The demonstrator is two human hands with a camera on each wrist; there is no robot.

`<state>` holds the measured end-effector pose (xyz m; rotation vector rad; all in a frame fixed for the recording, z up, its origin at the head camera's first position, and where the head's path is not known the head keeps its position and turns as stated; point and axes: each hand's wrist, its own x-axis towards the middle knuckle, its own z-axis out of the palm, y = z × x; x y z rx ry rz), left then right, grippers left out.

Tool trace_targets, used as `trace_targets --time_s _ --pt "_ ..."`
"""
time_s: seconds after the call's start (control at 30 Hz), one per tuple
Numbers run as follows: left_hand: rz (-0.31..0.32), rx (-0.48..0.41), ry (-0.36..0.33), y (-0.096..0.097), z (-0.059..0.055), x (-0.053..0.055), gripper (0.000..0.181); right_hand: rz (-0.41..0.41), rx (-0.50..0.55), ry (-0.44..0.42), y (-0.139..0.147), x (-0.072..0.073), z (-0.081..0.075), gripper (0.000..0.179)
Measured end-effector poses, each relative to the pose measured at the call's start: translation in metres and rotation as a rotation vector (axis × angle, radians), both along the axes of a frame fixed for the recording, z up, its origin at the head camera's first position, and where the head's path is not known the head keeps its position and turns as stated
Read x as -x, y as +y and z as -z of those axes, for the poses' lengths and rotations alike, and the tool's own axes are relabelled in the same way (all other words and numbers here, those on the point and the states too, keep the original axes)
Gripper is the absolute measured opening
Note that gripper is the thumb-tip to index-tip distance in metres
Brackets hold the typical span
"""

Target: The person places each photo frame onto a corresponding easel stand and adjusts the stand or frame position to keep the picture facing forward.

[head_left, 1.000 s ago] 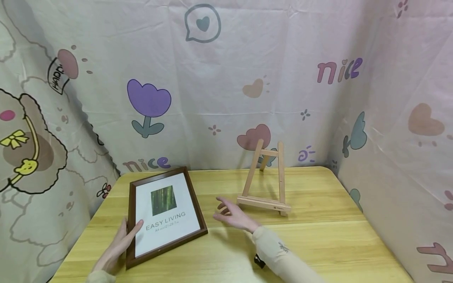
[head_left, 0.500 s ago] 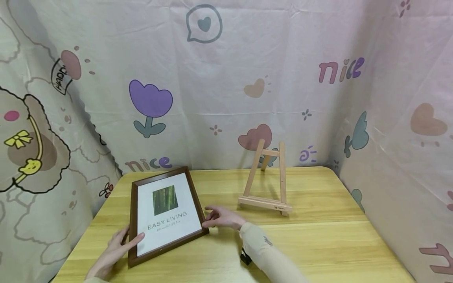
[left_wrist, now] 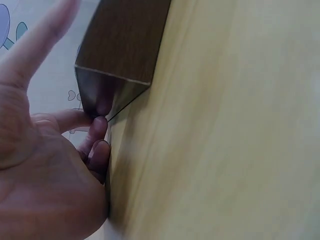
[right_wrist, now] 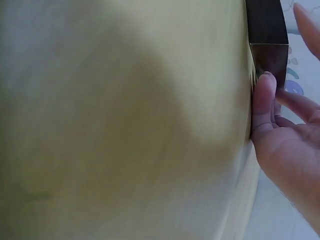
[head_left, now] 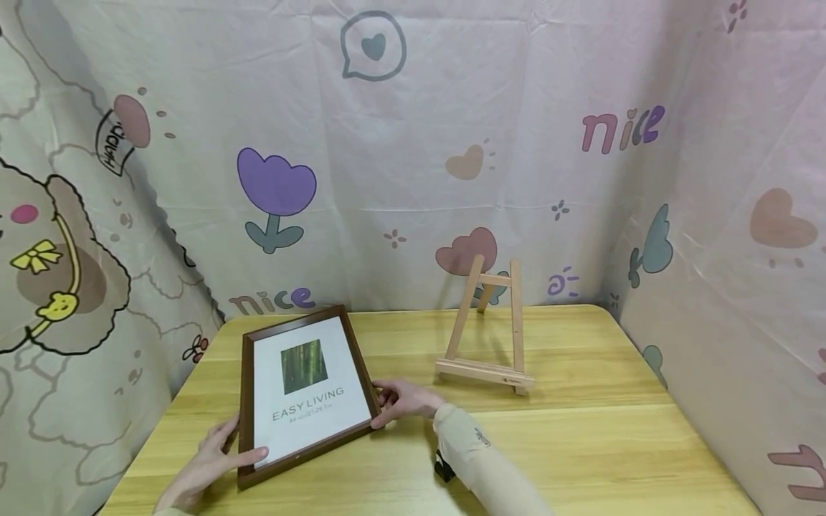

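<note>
A picture frame [head_left: 310,437] with a dark brown wooden border and a white "EASY LIVING" insert lies on the left of the table. My left hand [head_left: 205,462] grips its lower left side, the thumb over the front and the fingers against the outer edge. At the lower right corner, my right hand [head_left: 403,401] holds the opposite side between thumb and fingers. Close up in the left wrist view, fingertips [left_wrist: 100,125] tuck against the frame's edge [left_wrist: 125,45] near the tabletop. The right wrist view shows fingers [right_wrist: 265,95] against the other side [right_wrist: 267,22].
A small wooden easel [head_left: 484,370] stands upright right of the frame, its ledge facing me. The yellow wood-grain table [head_left: 594,430] reaches a printed cloth backdrop [head_left: 387,143] behind and at both sides.
My right hand has moved left from beside the easel and taken hold of the picture frame's right side. The left hand has shifted slightly down along its edge.
</note>
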<state>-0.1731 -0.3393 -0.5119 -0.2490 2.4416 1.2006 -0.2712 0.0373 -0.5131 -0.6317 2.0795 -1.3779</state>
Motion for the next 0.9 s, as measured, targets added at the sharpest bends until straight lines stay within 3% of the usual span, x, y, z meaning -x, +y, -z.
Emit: trace_targets --time_s 0.23,0.37,0.53,0.77,0.9 --pt "0.099 0.081 0.048 0.000 0.000 -0.001 0.126 -0.009 -0.002 0.034 -0.003 0.001 0.001 0.088" --pt "0.124 0.088 0.053 -0.001 0.000 -0.002 0.128 -0.004 -0.012 0.040 -0.005 0.001 0.001 0.087" --pt "0.121 0.078 0.051 -0.001 0.000 -0.003 0.131 0.001 -0.020 0.036 -0.007 0.001 0.001 0.082" --pt "0.105 0.102 0.057 0.001 0.000 -0.005 0.130 -0.026 -0.089 0.133 -0.012 0.003 0.000 0.043" --pt "0.108 0.093 0.055 0.001 0.000 -0.006 0.128 -0.032 -0.111 0.172 -0.014 0.001 -0.002 0.050"
